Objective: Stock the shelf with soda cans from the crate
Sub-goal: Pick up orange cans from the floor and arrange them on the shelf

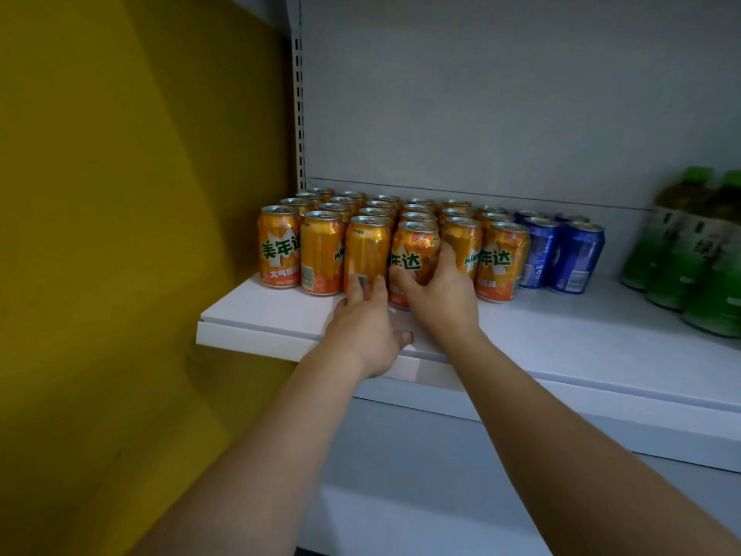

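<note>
On the white shelf [256,311], the left hand [363,327] lays straight fingers against one front-row orange can [367,254]; the right hand [437,292] curls round its neighbour [415,254]. Push both back evenly, keeping rows flush beside the blue cans [561,254].

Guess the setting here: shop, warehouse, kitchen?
Most likely a shop aisle or a mock-up of one: a white retail shelf on a slotted upright, orange soda cans faced in rows, blue cans and green bottles grouped beside them.
</note>
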A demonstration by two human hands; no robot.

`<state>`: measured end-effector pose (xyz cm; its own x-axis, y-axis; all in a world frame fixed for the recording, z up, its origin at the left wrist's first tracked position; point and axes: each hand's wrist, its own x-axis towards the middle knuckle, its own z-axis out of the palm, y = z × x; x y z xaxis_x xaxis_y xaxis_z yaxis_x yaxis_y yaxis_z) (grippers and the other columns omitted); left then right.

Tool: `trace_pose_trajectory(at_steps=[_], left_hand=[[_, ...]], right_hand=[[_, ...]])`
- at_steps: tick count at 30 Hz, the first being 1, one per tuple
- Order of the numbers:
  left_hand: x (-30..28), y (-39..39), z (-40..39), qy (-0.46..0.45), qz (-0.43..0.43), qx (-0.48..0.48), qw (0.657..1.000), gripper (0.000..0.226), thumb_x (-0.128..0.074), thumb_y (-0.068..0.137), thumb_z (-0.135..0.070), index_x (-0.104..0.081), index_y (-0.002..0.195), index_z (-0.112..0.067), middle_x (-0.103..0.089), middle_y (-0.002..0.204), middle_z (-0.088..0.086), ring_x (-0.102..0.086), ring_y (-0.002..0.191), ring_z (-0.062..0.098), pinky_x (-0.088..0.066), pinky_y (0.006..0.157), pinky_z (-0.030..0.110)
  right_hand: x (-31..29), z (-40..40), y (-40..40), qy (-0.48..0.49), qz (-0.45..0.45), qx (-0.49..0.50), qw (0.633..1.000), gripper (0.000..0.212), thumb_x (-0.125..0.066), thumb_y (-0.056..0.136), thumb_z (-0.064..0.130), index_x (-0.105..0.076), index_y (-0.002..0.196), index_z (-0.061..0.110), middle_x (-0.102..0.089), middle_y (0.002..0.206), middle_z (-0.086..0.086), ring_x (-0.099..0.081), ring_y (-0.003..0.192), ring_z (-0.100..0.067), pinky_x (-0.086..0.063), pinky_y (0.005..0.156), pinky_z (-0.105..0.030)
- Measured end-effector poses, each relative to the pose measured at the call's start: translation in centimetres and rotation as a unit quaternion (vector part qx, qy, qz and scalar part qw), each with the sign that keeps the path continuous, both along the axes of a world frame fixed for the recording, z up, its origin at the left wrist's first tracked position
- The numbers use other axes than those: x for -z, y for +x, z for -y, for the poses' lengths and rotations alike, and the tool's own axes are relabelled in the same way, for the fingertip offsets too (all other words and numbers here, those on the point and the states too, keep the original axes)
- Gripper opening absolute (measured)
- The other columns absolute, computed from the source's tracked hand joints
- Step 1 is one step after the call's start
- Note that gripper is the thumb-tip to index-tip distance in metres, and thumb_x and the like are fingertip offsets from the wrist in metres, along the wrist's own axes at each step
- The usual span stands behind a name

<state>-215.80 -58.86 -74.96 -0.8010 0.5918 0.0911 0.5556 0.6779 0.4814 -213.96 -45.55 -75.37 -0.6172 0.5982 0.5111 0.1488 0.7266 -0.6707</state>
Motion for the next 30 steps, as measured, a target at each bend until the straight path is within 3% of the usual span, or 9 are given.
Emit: trace_pose_trajectory(at_steps=[6, 9, 13, 16, 18, 20, 23, 25, 30], left_hand=[[0.1, -0.2, 0.1, 0.010, -0.014, -0.002, 1.000, 0.089, -0.064, 0.092, -0.045, -0.009, 0.159, -0.023, 0.012, 0.167, 0.005, -0.015, 0.152, 0.031, -0.024, 0.122, 0.044], [0.4, 0.0, 0.3, 0.051, -0.015, -0.001, 0.999, 0.085, -0.068, 0.089, -0.045, -0.019, 0.156, -0.025, -0.001, 0.168, 0.003, -0.023, 0.150, 0.031, -0.030, 0.119, 0.047], [2.4, 2.1, 0.7, 0.173, -0.087, -0.009, 0.981, 0.055, -0.067, 0.092, -0.029, -0.046, 0.142, -0.016, -0.036, 0.154, 0.005, -0.042, 0.137, 0.029, -0.039, 0.111, 0.043], [5.0, 7.1, -0.2, 0.366, -0.108, -0.011, 0.924, 0.036, -0.063, 0.091, -0.009, -0.057, 0.127, -0.012, -0.053, 0.132, 0.003, -0.051, 0.125, 0.020, -0.042, 0.107, 0.036], [7.0, 12.1, -1.5, 0.440, -0.067, 0.009, 0.896, 0.029, -0.060, 0.093, -0.012, -0.058, 0.121, -0.015, -0.056, 0.123, -0.004, -0.054, 0.119, 0.013, -0.043, 0.104, 0.027], [10.0, 17.2, -3.1, 0.437, 0.023, 0.048, 0.898, 0.020, -0.057, 0.094, -0.021, -0.060, 0.114, -0.022, -0.061, 0.118, -0.008, -0.060, 0.111, 0.009, -0.047, 0.098, 0.023], [15.9, 23.1, -5.5, 0.359, 0.179, 0.064, 0.914, 0.009, -0.056, 0.098, -0.024, -0.060, 0.105, -0.028, -0.067, 0.110, -0.007, -0.064, 0.102, 0.007, -0.050, 0.090, 0.024], [19.8, 26.1, -6.8, 0.289, 0.268, 0.031, 0.918, 0.006, -0.054, 0.100, -0.024, -0.060, 0.101, -0.027, -0.068, 0.103, -0.006, -0.063, 0.096, 0.009, -0.048, 0.083, 0.026], [30.1, 32.8, -9.1, 0.178, 0.374, -0.062, 0.908, 0.014, -0.047, 0.103, -0.024, -0.060, 0.098, -0.020, -0.069, 0.099, 0.005, -0.064, 0.093, 0.023, -0.048, 0.082, 0.036]], right_hand=[[0.1, 0.2, 0.4, 0.006, 0.016, 0.020, 1.000, 0.079, -0.067, 0.086, 0.052, -0.031, 0.145, 0.014, -0.068, 0.110, -0.008, -0.067, 0.097, -0.029, -0.057, 0.073, -0.039], [0.5, 0.8, 2.3, -0.014, 0.031, 0.033, 0.999, 0.069, -0.069, 0.088, 0.043, -0.037, 0.139, 0.010, -0.066, 0.118, -0.012, -0.065, 0.104, -0.033, -0.052, 0.077, -0.038], [1.8, 2.5, 8.0, 0.011, 0.012, -0.010, 1.000, 0.044, -0.064, 0.094, 0.032, -0.054, 0.132, 0.014, -0.067, 0.120, -0.004, -0.064, 0.105, -0.024, -0.053, 0.086, -0.035], [3.2, 2.6, 13.5, -0.032, -0.060, -0.079, 0.995, 0.018, -0.060, 0.097, 0.020, -0.069, 0.112, 0.017, -0.074, 0.101, 0.007, -0.068, 0.093, -0.007, -0.054, 0.085, -0.028], [4.6, 1.7, 17.2, -0.072, -0.091, -0.076, 0.990, 0.014, -0.058, 0.097, 0.018, -0.070, 0.104, 0.018, -0.076, 0.091, 0.009, -0.069, 0.088, -0.002, -0.055, 0.079, -0.024], [7.3, 0.1, 20.7, -0.102, -0.090, -0.043, 0.990, 0.014, -0.058, 0.097, 0.016, -0.070, 0.102, 0.020, -0.075, 0.086, 0.010, -0.069, 0.085, 0.000, -0.055, 0.075, -0.021], [13.3, -2.3, 25.7, -0.132, -0.020, -0.002, 0.991, 0.017, -0.058, 0.096, 0.012, -0.070, 0.101, 0.023, -0.075, 0.084, 0.011, -0.069, 0.081, 0.001, -0.056, 0.076, -0.023], [17.6, -4.0, 28.8, -0.132, 0.089, -0.013, 0.987, 0.020, -0.058, 0.095, 0.011, -0.071, 0.103, 0.024, -0.075, 0.085, 0.011, -0.069, 0.082, 0.000, -0.055, 0.080, -0.026], [27.6, -7.8, 35.2, -0.100, 0.379, -0.072, 0.917, 0.026, -0.056, 0.093, 0.015, -0.072, 0.113, 0.022, -0.076, 0.105, 0.004, -0.067, 0.102, -0.016, -0.050, 0.092, -0.027]])
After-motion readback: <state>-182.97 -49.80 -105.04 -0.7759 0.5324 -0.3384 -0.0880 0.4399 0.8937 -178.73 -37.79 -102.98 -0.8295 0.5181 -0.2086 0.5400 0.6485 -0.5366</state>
